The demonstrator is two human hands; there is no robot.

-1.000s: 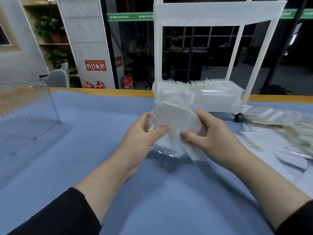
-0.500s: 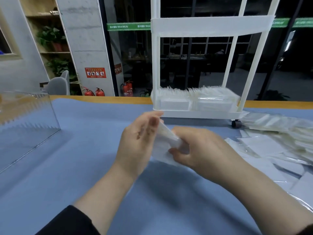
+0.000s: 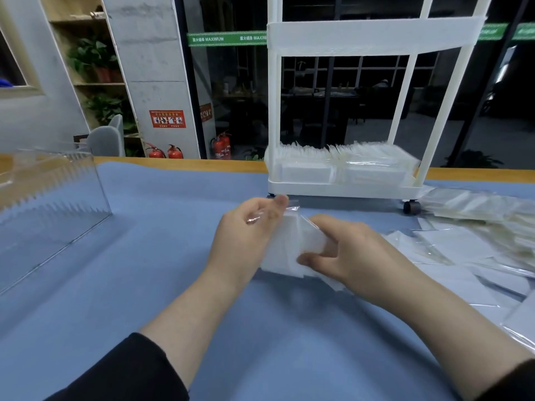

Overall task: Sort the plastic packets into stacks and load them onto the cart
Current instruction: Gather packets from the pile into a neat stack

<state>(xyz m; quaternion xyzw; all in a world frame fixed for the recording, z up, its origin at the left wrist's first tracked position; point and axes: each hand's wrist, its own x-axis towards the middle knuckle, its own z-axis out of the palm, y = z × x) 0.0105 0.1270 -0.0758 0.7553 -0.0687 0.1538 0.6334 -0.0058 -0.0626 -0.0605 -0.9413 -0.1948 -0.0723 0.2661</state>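
Note:
A small stack of white plastic packets [image 3: 292, 250] stands on edge on the blue table, held between both hands. My left hand [image 3: 246, 235] presses its palm against the stack's left face, fingers up along it. My right hand [image 3: 344, 253] grips the stack from the right, thumb curled under its near corner. Behind them stands the white cart [image 3: 344, 189], and two rows of packets [image 3: 344, 166] fill its bottom tray. A loose heap of packets [image 3: 474, 244] is spread over the table to the right.
A clear acrylic box [image 3: 49, 198] sits at the table's left. The cart rolls on small black wheels [image 3: 411, 206]. The table's wooden far edge [image 3: 179, 163] runs behind the blue mat [image 3: 144, 270]. Beyond are glass, shelves and fire extinguishers.
The stack was held up flat facing me a second ago. Both hands have since turned it on edge and lowered it to the mat, squeezing it from either side.

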